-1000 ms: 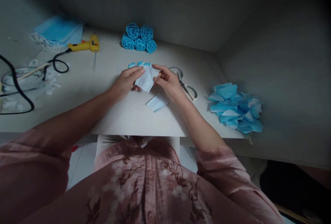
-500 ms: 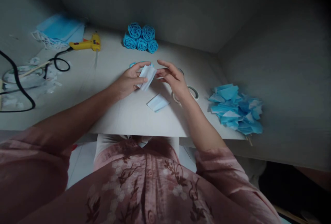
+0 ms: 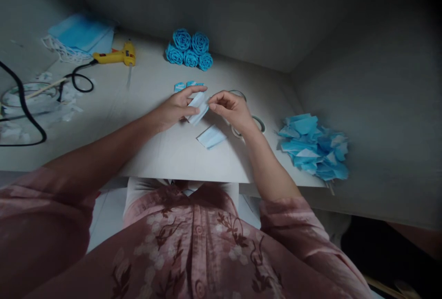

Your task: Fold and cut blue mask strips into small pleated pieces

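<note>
My left hand [image 3: 174, 108] pinches a small pale blue piece of mask fabric [image 3: 197, 107], folded narrow, just above the white table [image 3: 145, 119]. My right hand [image 3: 232, 111] is closed in a pinch at the fabric's right edge. Another pale blue cut piece [image 3: 211, 136] lies flat on the table just below both hands. Small blue and white bits [image 3: 188, 85] lie just beyond my left fingers.
Several blue fabric roses [image 3: 189, 51] sit at the back. A yellow glue gun [image 3: 115, 55] with a black cord [image 3: 24, 114] lies at the left, near stacked blue masks [image 3: 81, 34]. Scissors [image 3: 255, 121] show partly behind my right hand. A pile of blue cut pieces [image 3: 316, 147] lies right.
The fabric piece has been folded narrower between my hands. My right hand opened briefly, then closed back onto its edge. The view shifted slightly.
</note>
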{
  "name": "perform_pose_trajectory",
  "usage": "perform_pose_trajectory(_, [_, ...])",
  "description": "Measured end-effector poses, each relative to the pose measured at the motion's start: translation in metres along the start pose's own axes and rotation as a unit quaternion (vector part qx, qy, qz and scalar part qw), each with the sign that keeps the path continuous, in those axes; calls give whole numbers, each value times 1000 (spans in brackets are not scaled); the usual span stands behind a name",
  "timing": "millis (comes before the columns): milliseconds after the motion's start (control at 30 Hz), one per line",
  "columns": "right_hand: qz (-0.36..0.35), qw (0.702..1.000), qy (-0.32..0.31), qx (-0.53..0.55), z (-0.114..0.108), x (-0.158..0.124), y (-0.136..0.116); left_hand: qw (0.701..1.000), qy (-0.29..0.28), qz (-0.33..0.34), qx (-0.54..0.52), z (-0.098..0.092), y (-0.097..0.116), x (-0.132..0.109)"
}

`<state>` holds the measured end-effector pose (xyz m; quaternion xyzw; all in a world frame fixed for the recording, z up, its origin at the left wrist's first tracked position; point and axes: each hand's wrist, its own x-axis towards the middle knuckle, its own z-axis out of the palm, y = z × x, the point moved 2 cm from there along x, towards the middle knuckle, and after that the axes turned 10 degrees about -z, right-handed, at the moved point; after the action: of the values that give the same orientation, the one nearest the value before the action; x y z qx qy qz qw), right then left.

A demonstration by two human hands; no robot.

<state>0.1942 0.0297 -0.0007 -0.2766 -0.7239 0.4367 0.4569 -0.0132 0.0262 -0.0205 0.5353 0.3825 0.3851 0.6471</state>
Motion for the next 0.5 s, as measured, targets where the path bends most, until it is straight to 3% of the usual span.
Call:
perform_pose_trajectory(233, [14, 1000, 22, 4, 7, -1, 3, 998, 44, 10, 42, 1, 0, -3])
perform_pose_trajectory(500, [34, 999, 26, -6, 6, -3, 6, 998, 50, 8, 36, 0, -5, 0])
